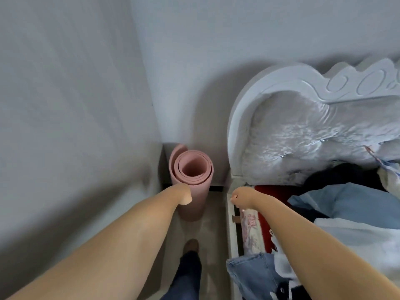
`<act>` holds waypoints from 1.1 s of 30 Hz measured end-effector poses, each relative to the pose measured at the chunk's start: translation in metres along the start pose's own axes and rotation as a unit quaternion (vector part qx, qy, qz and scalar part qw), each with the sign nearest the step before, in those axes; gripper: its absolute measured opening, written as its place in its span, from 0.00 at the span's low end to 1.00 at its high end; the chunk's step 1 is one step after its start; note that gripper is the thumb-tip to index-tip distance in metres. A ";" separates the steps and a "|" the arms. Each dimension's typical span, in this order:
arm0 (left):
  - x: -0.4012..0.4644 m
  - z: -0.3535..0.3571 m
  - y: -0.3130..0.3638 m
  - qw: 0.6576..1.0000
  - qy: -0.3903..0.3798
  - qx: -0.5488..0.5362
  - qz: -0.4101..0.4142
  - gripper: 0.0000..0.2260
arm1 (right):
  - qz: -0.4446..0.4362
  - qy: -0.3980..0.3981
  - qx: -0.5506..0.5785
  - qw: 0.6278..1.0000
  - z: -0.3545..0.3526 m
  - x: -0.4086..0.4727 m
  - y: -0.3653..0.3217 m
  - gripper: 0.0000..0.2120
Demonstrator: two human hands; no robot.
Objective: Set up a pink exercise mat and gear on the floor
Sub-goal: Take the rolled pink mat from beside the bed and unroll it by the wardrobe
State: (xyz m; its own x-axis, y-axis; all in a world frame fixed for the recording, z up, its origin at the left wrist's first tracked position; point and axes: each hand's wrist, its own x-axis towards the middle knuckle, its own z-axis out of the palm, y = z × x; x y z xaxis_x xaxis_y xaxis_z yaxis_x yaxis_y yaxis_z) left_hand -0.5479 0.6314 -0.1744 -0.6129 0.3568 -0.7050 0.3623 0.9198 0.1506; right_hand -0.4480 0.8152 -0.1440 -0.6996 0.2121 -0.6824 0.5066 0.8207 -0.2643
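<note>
The rolled pink mat (191,180) stands upright in the corner, between the left wall (75,105) and the bed headboard (281,100). The floor strip (213,230) there is narrow, with the bed edge (230,224) close on the right. The left hand (183,194) touches the mat's side; its fingers are hidden, so I cannot tell their state. The right hand (243,197) hovers above the bed edge, fingers curled, holding nothing visible.

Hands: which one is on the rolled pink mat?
The left hand grips the upright mat in the corner; the right hand is apart from it, by the bed edge.
</note>
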 end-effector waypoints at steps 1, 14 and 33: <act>0.018 -0.007 -0.005 1.000 -0.009 -0.005 -0.010 0.16 | 0.000 -0.010 -0.014 1.000 -0.007 0.021 -0.002 0.18; 0.150 -0.037 -0.041 0.937 0.072 -0.269 -0.213 0.35 | 0.058 -0.058 0.101 0.991 -0.002 0.169 -0.019 0.24; 0.214 -0.008 -0.063 0.806 -0.019 -0.556 -0.202 0.21 | 0.230 -0.105 0.559 0.790 0.058 0.260 -0.024 0.22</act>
State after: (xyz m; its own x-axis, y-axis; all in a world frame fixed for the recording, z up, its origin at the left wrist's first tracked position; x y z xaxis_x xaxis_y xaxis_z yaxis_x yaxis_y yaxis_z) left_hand -0.7073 0.6511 -0.3293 -0.4947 0.0059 -0.8690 -0.7268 0.5455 0.4174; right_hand -0.6128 0.8203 -0.3549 -0.2729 0.1624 -0.9482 0.8930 -0.3239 -0.3125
